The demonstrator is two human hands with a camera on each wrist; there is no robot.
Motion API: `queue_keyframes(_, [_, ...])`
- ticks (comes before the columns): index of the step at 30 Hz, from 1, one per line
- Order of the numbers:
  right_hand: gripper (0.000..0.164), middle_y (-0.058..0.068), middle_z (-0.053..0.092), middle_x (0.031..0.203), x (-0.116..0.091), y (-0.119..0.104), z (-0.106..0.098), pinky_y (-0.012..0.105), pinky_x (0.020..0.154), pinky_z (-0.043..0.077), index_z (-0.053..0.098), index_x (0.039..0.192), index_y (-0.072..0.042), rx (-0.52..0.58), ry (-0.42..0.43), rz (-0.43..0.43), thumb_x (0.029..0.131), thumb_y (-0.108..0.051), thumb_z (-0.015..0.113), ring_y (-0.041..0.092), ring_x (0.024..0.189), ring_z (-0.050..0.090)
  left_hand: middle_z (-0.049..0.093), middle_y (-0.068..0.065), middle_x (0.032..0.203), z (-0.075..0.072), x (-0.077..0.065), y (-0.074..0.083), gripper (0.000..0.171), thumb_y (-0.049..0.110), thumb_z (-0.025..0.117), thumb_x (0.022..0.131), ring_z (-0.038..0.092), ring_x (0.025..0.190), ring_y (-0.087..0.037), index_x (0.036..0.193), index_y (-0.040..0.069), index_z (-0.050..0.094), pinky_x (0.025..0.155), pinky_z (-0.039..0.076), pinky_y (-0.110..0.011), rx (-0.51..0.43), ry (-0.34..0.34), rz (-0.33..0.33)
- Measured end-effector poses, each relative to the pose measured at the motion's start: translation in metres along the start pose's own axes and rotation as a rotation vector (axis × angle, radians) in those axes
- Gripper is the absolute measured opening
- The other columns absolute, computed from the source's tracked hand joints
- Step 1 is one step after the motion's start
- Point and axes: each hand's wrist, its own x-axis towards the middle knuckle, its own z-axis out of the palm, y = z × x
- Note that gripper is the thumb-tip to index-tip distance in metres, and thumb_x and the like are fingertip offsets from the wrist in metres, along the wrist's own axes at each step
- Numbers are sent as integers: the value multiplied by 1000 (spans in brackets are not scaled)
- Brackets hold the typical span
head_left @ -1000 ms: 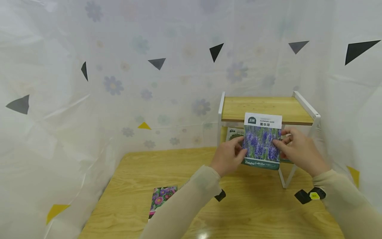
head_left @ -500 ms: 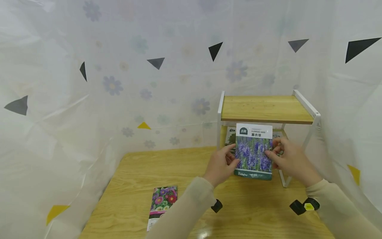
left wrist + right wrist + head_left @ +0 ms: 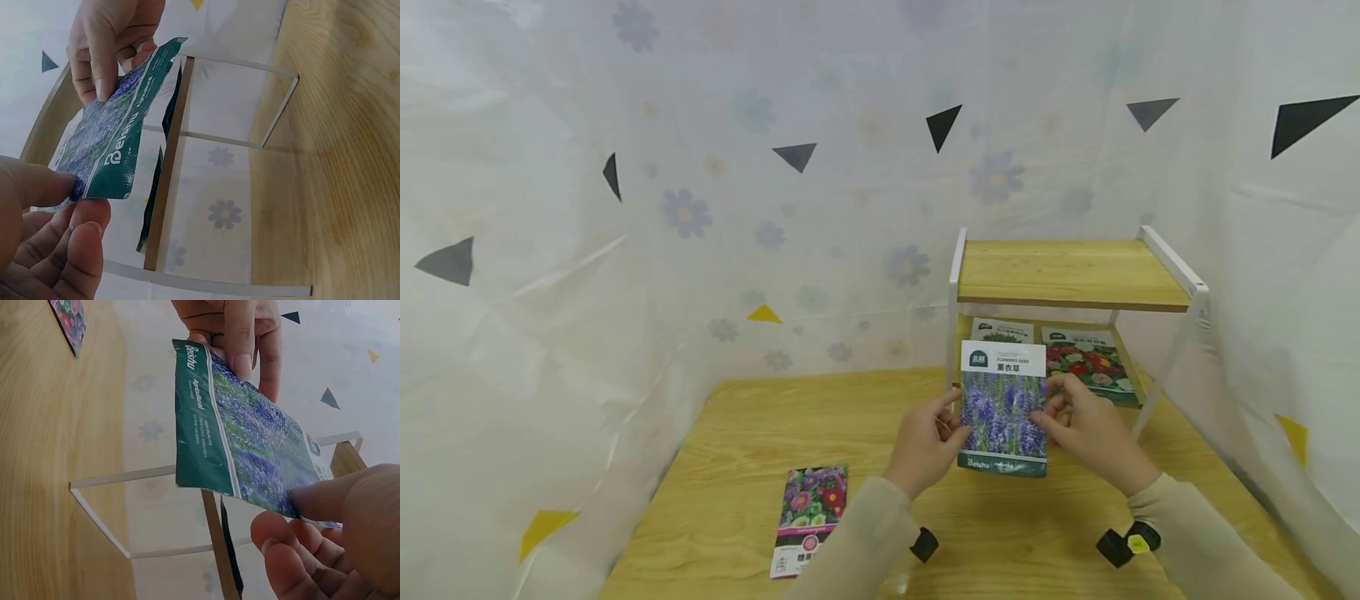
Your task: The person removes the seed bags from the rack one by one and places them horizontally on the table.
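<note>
Pale flower-print sheeting (image 3: 842, 242) behind, no change. Wood table (image 3: 760, 425) next, then the two-tier rack (image 3: 1067, 271) on its right side, not moved.

Hands: left hand (image 3: 922, 443) pinches the left edge of the lavender packet (image 3: 1002, 408), thumb in front, fingers behind. Right hand (image 3: 1090, 432) has the right edge, same grip. Both grips unchanged over the last second.

Main delta: that packet came down and left, from the front of the top tier. It's now in the air over the table, near the lower board (image 3: 167, 175), front showing, lettering upright. My read: being carried clear of the rack, under steady two-hand control, not set down on anything.

Daisy-print packet (image 3: 812, 508) flat on the table, well left, same spot; left sleeve (image 3: 865, 533) covers less of it. Red-flower packet (image 3: 1086, 358) on the lower board, right half, now mostly uncovered. Green-plant packet (image 3: 1002, 331) left of it, bottom part hidden behind the lavender one.
</note>
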Motion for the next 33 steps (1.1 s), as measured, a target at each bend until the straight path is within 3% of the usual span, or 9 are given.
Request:
queue_keyframes(13, [39, 3, 59, 85, -5, 10, 49, 26, 54, 54, 47, 123, -3, 196, -71, 112, 92, -15, 67, 12, 60, 62, 57, 8, 80, -4, -28, -34, 48, 15, 69, 90, 54, 65, -5, 136, 14, 54, 58, 50, -22, -21, 20, -63])
queue_keyframes(22, [40, 4, 58, 84, -9, 10, 77, 29, 52, 54, 48, 122, -3, 265, -134, 143, 90, -15, 69, 16, 58, 62, 57, 7, 79, -7, -49, -52, 49, 18, 71, 89, 53, 62, -5, 135, 12, 55, 55, 48, -23, -10, 29, -165])
queue_keyframes(27, [46, 5, 55, 85, -9, 12, 92, 30, 55, 55, 47, 126, -4, 291, -192, 199, 89, -17, 71, 19, 63, 63, 58, 6, 82, -8, -57, -64, 50, 17, 73, 87, 56, 61, -7, 134, 12, 56, 50, 50, -25, -8, 42, -221])
queue_keyframes(33, [66, 4, 55, 85, -8, 13, 110, 29, 52, 52, 38, 141, -5, 261, -218, 237, 87, -17, 73, 14, 58, 60, 57, 7, 80, -8, -62, -78, 51, 17, 74, 86, 56, 58, -7, 134, 11, 56, 47, 48, -26, 27, 65, -276])
